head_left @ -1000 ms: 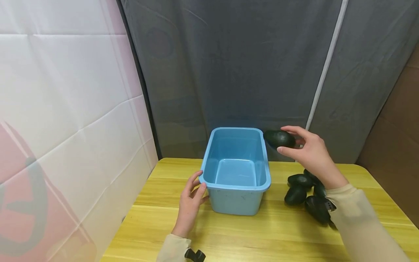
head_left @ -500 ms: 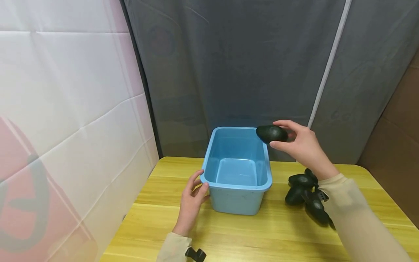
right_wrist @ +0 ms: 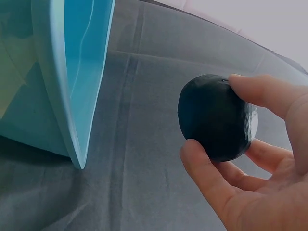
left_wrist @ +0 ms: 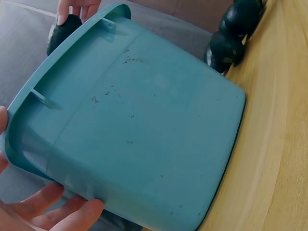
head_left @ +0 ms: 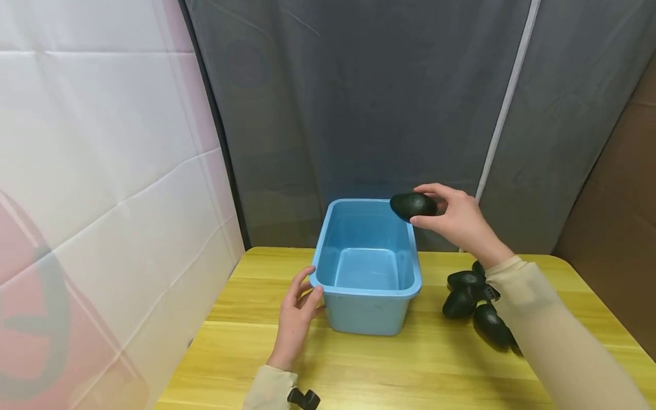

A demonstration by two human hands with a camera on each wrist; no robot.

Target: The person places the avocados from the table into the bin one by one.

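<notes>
The person's right hand (head_left: 461,219) is up in the air and holds a dark green avocado (head_left: 413,205). The thumb is under the avocado and the fingers curl over its top, so the hand pinches it from both sides. In the right wrist view the fingertips (right_wrist: 243,84) press on the bumpy dark skin. The avocado hangs over the far right corner of a blue plastic tub (head_left: 328,279). It does not touch the tub. It is above the rim, not down inside.

The left hand (head_left: 299,310) is on the table next to the tub. Its fingers are bent and touch the near left corner of the tub, just under the rim. In the left wrist view the fingers (left_wrist: 53,207) press against the outside wall there. The thumb sits by the edge of the rim.

The tub stands upright on a yellow wooden table (head_left: 420,370). Its inside looks bare and smooth.

A small pile of other avocados (head_left: 461,302) lies on the table to the right of the tub. They are close together and some touch each other. They lie near the tub and do not touch it. The right arm in its pale sleeve (head_left: 553,336) passes over part of the pile and hides some of it.

Behind the table hangs a grey curtain (head_left: 359,102). To the left is a white and pink cloth wall (head_left: 102,171).
</notes>
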